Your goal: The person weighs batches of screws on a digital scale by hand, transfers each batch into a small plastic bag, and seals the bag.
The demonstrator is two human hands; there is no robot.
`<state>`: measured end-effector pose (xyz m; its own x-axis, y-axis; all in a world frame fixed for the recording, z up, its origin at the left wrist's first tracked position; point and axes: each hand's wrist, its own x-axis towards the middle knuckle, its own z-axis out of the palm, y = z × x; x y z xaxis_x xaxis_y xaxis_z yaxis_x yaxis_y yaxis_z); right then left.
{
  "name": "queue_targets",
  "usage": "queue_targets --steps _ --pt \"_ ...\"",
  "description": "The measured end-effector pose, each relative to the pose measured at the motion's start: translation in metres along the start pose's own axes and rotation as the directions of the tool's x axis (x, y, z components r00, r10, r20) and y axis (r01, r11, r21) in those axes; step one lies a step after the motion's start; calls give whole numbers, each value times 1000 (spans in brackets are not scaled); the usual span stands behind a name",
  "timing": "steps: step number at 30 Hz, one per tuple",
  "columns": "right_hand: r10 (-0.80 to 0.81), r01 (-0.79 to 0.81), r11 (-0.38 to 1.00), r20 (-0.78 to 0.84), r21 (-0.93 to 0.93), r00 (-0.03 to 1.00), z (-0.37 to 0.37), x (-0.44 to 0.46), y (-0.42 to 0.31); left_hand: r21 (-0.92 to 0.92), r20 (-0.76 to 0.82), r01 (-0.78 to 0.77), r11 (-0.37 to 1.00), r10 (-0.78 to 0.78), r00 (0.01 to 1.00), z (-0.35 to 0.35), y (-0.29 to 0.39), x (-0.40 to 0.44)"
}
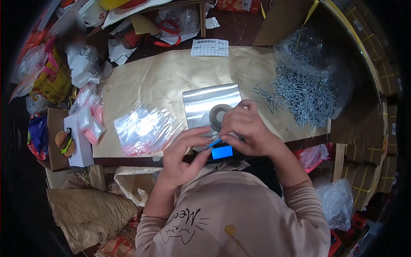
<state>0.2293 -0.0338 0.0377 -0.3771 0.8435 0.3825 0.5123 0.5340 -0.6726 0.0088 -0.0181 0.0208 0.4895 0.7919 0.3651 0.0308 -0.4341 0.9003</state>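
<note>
Over the front of a digital scale point(197, 100), both hands come together at what looks like a small clear plastic bag point(212, 135), mostly hidden by fingers. A thin blue streak shows on it. My left hand point(182, 156) pinches its left side between thumb and fingers. My right hand point(246, 128) has its fingers curled on the other side, tips out of sight. Beside the right fingers, a grey ring-shaped roll or dish point(212, 120) rests on the metal plate. The scale's lit blue display point(222, 152) shows below the hands; its digits are unreadable.
A pile of clear zip bags point(145, 128) with red edges lies at left on brown paper point(145, 77). At right, a heap of screws point(306, 94) spills from a clear plastic sack point(308, 60). A handwritten label point(209, 48) lies behind the scale. Cartons point(368, 158) stand at right.
</note>
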Motion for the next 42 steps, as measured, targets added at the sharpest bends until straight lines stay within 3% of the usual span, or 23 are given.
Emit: queue_targets --steps 3,6,9,12,15,21,24,26,28,30,34,37,40,42 --pt "-67 72 990 45 -123 997 3 0 -4 -2 19 141 990 -141 990 5 12 5" --pt "-57 63 986 39 -155 998 3 1 -8 124 5 126 984 -128 992 5 7 5" --pt "-56 59 989 29 -135 998 7 0 -9 51 23 283 958 -284 958 3 9 4" --pt "-116 119 985 33 -124 993 5 2 -12 1 57 293 956 -293 954 1 15 1" --pt "-208 207 966 13 -154 978 1 -2 -11 -271 65 301 914 -295 953 -2 9 -4" --pt "-117 118 992 34 -33 993 -6 -5 -8 -371 -15 271 888 -298 955 -16 8 -7" --pt "23 -26 995 32 93 999 0 -11 4 -366 52 326 872 -331 942 -29 8 -13" --pt "238 -238 971 -21 12 971 -1 -25 21 -263 79 384 885 -378 923 -50 7 -24" --pt "458 -469 879 -116 -91 881 -5 -36 45 -63 63 434 899 -430 901 -75 8 -40" --pt "396 -491 790 -305 -366 866 -15 -63 82 72 44 603 794 -607 794 -96 15 -50" --pt "423 -629 577 -469 -520 776 -55 -87 101 384 40 755 532 -826 562 -124 18 -70" --pt "429 -723 386 -582 -573 691 -78 -96 101 532 -51 712 459 -821 568 -116 14 -70" --pt "433 -804 208 -685 -556 586 -91 -101 102 483 -52 596 642 -658 751 -106 -3 -73" --pt "436 -820 163 -705 -549 559 -91 -105 107 434 -41 617 657 -669 742 -97 -5 -65"
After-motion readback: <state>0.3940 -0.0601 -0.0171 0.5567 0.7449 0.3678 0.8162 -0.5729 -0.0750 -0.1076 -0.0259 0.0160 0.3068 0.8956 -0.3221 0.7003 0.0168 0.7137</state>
